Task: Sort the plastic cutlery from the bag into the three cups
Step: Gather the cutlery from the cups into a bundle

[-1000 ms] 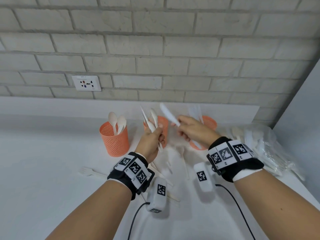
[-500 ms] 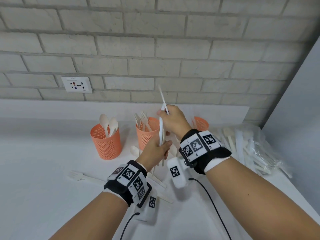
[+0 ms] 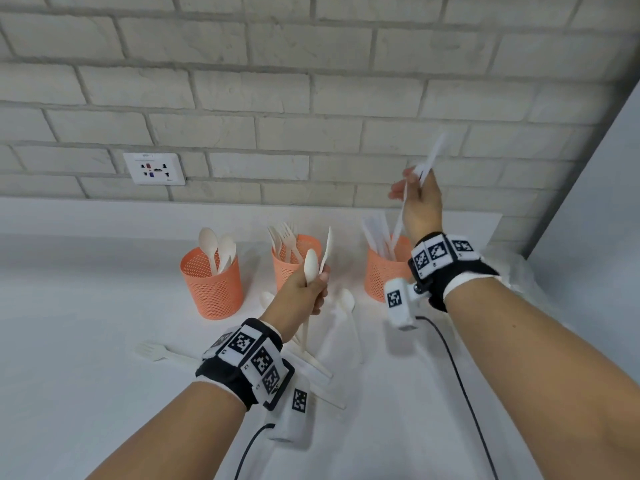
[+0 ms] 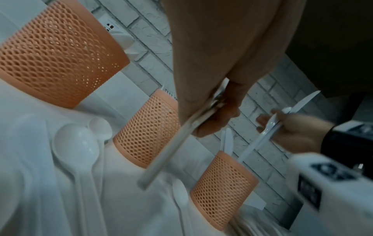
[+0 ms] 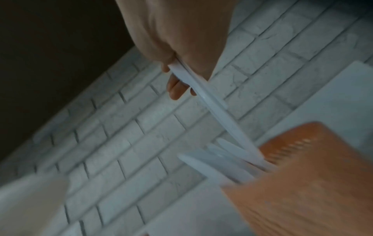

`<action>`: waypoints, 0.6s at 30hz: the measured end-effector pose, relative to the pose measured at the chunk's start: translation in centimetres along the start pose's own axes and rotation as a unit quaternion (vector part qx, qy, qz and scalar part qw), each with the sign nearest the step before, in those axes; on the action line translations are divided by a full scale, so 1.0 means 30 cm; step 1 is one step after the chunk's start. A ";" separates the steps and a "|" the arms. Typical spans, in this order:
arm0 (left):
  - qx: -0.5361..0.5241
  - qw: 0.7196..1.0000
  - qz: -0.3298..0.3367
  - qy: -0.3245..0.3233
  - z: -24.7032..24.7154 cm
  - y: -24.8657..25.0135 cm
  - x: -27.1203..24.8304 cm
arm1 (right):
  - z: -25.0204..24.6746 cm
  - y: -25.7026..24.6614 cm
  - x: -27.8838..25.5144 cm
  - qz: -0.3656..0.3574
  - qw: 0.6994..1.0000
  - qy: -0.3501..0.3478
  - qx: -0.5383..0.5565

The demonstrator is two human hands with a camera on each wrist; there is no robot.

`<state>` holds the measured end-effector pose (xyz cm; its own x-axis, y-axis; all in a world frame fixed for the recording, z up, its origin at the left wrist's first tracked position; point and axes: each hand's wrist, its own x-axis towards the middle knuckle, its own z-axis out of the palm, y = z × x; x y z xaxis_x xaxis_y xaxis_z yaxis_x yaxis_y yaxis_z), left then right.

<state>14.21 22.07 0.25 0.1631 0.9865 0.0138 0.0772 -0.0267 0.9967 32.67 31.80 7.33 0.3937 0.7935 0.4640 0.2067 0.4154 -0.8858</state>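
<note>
Raised rightward, right hand [image 3: 420, 202] grips slim knives [image 3: 401, 220]; left hand [image 3: 303, 292] grips smooth spoons [image 3: 310, 266].

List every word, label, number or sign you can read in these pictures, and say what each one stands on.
No text can be read in any view.
Wall socket plate: small print along its top edge and bottom corner, too small and blurred to read.
Left wristband and right wristband: black-and-white square marker patterns only, no letters or numbers.
Orange mesh cups and white plastic cutlery: no markings visible.
</note>
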 end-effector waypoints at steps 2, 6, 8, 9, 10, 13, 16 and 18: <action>-0.013 1.000 -0.001 -0.003 -0.002 0.001 0.005 | -0.001 0.067 -0.020 0.026 0.998 -0.035 -0.047; -0.061 0.998 -0.011 -0.004 -0.005 0.011 0.009 | -0.009 0.135 -0.049 0.093 0.984 -0.109 -0.103; -0.099 0.995 -0.016 0.008 -0.006 0.021 0.011 | 0.003 0.129 -0.055 0.058 0.985 -0.099 -0.131; -0.119 0.993 -0.016 0.017 -0.007 0.029 0.012 | 0.016 0.113 -0.064 0.006 0.988 -0.077 -0.136; -0.133 0.991 -0.013 0.026 -0.010 0.035 0.015 | 0.033 0.090 -0.077 -0.054 0.988 -0.061 -0.134; -0.137 0.989 -0.003 0.058 -0.022 0.061 0.013 | 0.095 -0.002 -0.150 -0.125 0.973 -0.150 -0.123; -0.143 0.987 0.013 0.077 -0.044 0.097 0.006 | 0.155 -0.098 -0.263 -0.043 0.906 -0.390 -0.160; -0.129 0.986 0.017 0.104 -0.067 0.108 0.000 | 0.191 -0.137 -0.333 -0.031 0.858 -0.478 -0.187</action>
<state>12.49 22.32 3.65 -0.0471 0.9982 0.0372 -0.1817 -0.0452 0.9823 22.77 24.72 6.34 -0.5059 0.8512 0.1397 0.5431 0.4402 -0.7150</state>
